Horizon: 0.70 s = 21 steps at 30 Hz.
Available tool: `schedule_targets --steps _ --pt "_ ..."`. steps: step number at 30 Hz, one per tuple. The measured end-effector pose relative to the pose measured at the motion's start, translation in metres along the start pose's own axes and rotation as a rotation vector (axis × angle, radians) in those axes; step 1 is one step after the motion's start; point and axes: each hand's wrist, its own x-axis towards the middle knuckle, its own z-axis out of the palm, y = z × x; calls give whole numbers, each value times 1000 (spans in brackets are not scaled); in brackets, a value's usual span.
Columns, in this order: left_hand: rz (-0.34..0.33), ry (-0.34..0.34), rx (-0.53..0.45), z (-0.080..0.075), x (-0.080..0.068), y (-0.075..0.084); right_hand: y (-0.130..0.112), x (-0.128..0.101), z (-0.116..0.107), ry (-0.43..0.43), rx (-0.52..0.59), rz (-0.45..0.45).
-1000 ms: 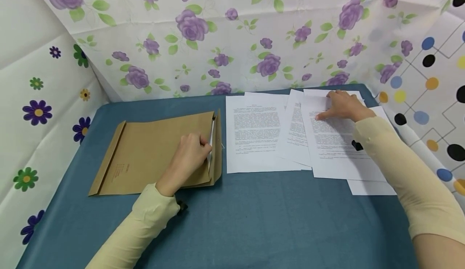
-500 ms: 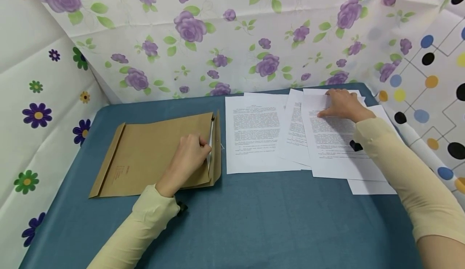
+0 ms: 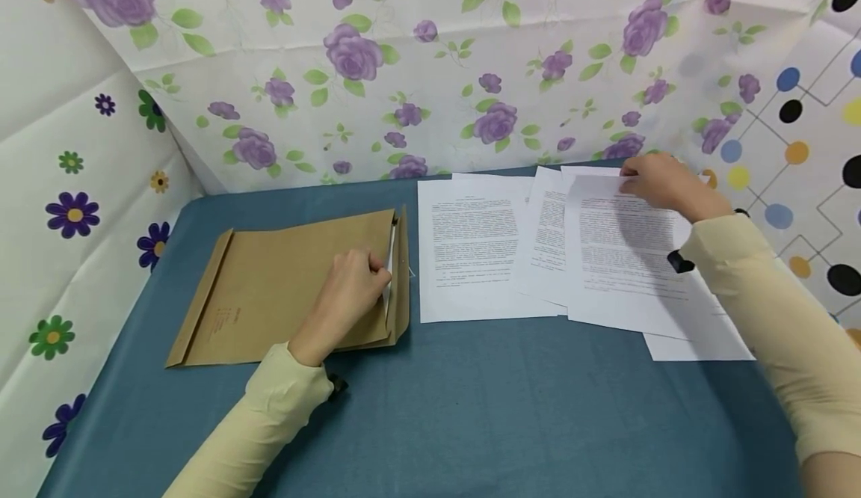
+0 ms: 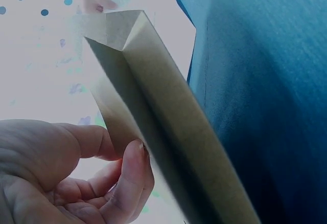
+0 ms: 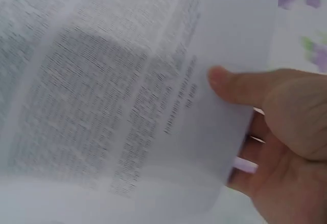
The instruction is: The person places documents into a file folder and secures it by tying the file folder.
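Fingers of the left hand [image 3: 350,289] curl at the open mouth of the brown envelope [image 3: 289,289], which lies flat on the blue tablecloth [image 3: 471,408], left of the spread of printed sheets [image 3: 480,247]; the forearm in its pale yellow sleeve [image 3: 269,408] runs up from the near edge, wrist low on the paper. Over on the right, the right hand [image 3: 662,182] pinches the far edge of the top sheet [image 3: 622,251], thumb on the printed face and the other fingers underneath, and that edge is raised off the pile while the near part sags toward the cloth; the right arm stretches forward across the loose pages. From the head the left grip is half hidden by the back of the hand, but the left wrist view shows the envelope flap [image 4: 168,132] lifted, with the thumb [image 4: 135,168] pressed against its inner face. Only the right wrist view shows the thumb [image 5: 230,83] lying across the blurred text of the sheet.
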Motion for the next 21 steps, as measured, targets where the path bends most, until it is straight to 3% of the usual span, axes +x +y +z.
schedule_targets --steps 4,11,16,21 --pt "9 6 2 0 0 0 -5 -13 -19 -14 14 -48" --pt "27 15 -1 1 -1 1 -11 -33 -49 63 -10 -122" --pt "24 16 2 1 0 0 -14 -46 -71 91 -35 -116" --pt "23 13 7 1 0 -1 -15 -57 -91 96 35 -117"
